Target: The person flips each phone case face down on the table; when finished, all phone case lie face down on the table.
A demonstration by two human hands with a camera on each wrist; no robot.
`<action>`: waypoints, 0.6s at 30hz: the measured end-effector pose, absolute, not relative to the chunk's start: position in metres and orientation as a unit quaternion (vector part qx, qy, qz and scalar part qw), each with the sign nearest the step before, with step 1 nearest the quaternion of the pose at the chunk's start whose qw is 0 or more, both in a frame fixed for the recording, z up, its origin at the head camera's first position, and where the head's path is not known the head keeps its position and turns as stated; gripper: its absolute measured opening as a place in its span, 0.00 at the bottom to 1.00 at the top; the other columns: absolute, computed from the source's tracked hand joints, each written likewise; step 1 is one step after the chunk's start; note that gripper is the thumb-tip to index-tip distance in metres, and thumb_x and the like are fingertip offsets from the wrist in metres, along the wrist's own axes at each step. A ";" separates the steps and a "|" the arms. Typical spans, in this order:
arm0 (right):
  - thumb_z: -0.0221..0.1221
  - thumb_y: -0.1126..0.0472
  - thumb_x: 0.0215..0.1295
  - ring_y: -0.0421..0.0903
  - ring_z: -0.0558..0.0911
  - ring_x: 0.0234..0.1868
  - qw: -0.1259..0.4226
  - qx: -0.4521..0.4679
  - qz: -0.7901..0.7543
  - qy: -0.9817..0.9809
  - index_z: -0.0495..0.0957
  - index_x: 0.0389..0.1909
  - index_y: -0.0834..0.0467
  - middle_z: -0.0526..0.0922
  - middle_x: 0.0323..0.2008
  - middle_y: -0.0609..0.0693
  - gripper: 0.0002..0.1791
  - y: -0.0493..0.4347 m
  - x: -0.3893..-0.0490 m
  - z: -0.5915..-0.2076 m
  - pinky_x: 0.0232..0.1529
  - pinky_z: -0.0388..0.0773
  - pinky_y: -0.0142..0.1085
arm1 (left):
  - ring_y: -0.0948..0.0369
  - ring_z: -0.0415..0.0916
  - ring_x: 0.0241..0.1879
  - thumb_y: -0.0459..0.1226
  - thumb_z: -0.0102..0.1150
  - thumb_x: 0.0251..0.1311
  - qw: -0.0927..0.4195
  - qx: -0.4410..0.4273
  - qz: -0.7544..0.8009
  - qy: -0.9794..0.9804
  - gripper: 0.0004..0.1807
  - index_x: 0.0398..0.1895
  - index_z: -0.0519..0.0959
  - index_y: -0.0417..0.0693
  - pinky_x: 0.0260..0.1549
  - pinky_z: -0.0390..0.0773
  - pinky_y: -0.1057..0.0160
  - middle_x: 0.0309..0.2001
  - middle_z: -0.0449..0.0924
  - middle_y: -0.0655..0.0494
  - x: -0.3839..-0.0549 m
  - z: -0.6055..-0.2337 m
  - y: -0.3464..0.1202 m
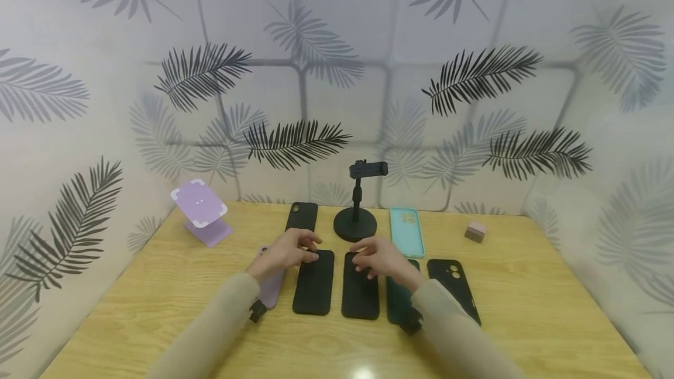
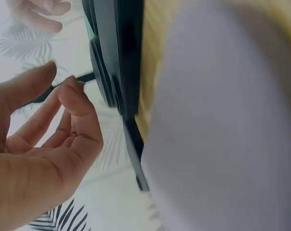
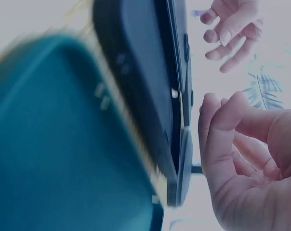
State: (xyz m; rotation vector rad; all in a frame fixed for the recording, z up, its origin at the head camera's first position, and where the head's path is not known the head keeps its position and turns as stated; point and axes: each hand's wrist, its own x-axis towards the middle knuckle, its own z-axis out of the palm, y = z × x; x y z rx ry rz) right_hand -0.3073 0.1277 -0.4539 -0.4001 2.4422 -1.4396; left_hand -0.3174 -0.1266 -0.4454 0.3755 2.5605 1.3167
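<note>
My left hand (image 1: 288, 251) hovers over the top of a flat black phone or phone case (image 1: 313, 288), fingers loosely bent and holding nothing. Beside it, my right hand (image 1: 383, 261) hangs above a second black phone or case (image 1: 360, 296), also with nothing between its loosely curled fingers. Which of the two kinds these are, I cannot tell. A lilac phone case (image 1: 272, 288) lies under the left wrist and fills much of the left wrist view. Below the right wrist is a dark teal case (image 3: 63, 144), partly covered by the arm in the head view.
Behind the hands stands a black phone stand (image 1: 356, 224). A lilac folding stand (image 1: 200, 206) is at the back left. Around them lie a black case (image 1: 302, 215), a light turquoise case (image 1: 407, 235), another black case (image 1: 457, 285) and a small pinkish-brown block (image 1: 475, 231).
</note>
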 end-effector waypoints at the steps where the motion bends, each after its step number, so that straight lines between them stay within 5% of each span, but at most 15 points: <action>1: 0.61 0.67 0.66 0.47 0.85 0.29 0.137 -0.133 -0.495 0.847 0.79 0.55 0.65 0.87 0.41 0.60 0.17 0.133 -0.306 -0.453 0.23 0.82 0.35 | 0.58 0.80 0.37 0.31 0.64 0.61 0.122 0.131 0.461 0.869 0.19 0.56 0.79 0.43 0.30 0.80 0.62 0.45 0.83 0.49 -0.317 -0.446 -0.124; 10: 0.60 0.72 0.64 0.46 0.85 0.30 0.140 -0.126 -0.479 0.857 0.78 0.53 0.70 0.86 0.39 0.62 0.16 0.170 -0.294 -0.453 0.25 0.84 0.39 | 0.53 0.84 0.41 0.23 0.57 0.62 0.205 0.111 0.595 0.769 0.20 0.59 0.74 0.30 0.38 0.86 0.58 0.50 0.80 0.34 -0.308 -0.454 -0.096; 18: 0.62 0.73 0.61 0.47 0.85 0.34 0.139 -0.119 -0.472 0.862 0.78 0.53 0.71 0.85 0.43 0.63 0.18 0.172 -0.288 -0.456 0.26 0.85 0.39 | 0.47 0.83 0.47 0.21 0.54 0.62 0.205 0.134 0.580 0.777 0.23 0.62 0.72 0.29 0.44 0.85 0.55 0.54 0.78 0.31 -0.303 -0.455 -0.083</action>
